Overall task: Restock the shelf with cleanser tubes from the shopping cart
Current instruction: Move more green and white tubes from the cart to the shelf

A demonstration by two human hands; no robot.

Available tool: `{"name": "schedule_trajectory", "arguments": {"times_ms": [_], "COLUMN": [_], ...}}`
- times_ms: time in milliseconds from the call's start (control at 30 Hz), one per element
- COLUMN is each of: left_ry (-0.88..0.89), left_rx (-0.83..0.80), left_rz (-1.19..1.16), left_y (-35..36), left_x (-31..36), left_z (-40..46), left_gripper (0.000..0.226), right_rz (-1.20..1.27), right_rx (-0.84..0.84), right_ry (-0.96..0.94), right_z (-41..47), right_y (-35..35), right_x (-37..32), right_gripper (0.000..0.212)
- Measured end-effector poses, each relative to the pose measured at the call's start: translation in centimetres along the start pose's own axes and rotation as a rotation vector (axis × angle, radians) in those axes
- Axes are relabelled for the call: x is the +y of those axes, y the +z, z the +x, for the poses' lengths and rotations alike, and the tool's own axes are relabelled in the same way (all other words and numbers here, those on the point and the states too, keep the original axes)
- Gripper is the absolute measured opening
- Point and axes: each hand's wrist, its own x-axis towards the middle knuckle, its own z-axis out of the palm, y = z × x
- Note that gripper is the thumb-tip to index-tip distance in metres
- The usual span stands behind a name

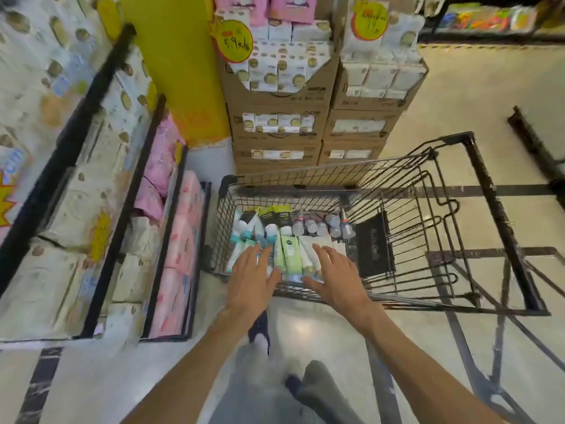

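Both bare hands are reaching into the shopping cart (477, 209).
Left hand (250, 276) and right hand (333, 276) are hovering spread, holding nothing, over cleanser tubes (287, 255) lying at 12 o'clock; tissue-pack shelf (91, 179) is standing at 9 o'clock.

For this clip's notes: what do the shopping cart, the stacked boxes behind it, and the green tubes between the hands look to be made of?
Shopping cart: dark-coated metal wire, judging by its thin welded grid and tubular frame.
Stacked boxes: brown corrugated cardboard, matte, with printed marks and cut-out windows.
Green tubes: likely soft plastic with a smooth, slightly glossy skin and pale caps; blur leaves this open.
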Motion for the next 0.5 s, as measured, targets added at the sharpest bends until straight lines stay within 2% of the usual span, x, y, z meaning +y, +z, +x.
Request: {"name": "schedule_trajectory", "arguments": {"times_ms": [300,500], "left_ry": [-0.07,-0.15], "left_rx": [-0.25,-0.405], "left_rz": [-0.078,-0.106], "left_y": [3.9,11.2], "left_x": [-4.4,-7.2], "left_z": [12.4,18.3], "left_gripper": [0.061,0.058], "right_rz": [0.029,0.063], "right_rx": [-0.118,-0.231], "right_ry": [0.162,0.225], "right_z": [11.3,16.4], "right_y": [4.2,10.4], "right_x": [1.5,3.3], "right_gripper": [0.082,0.079]}}
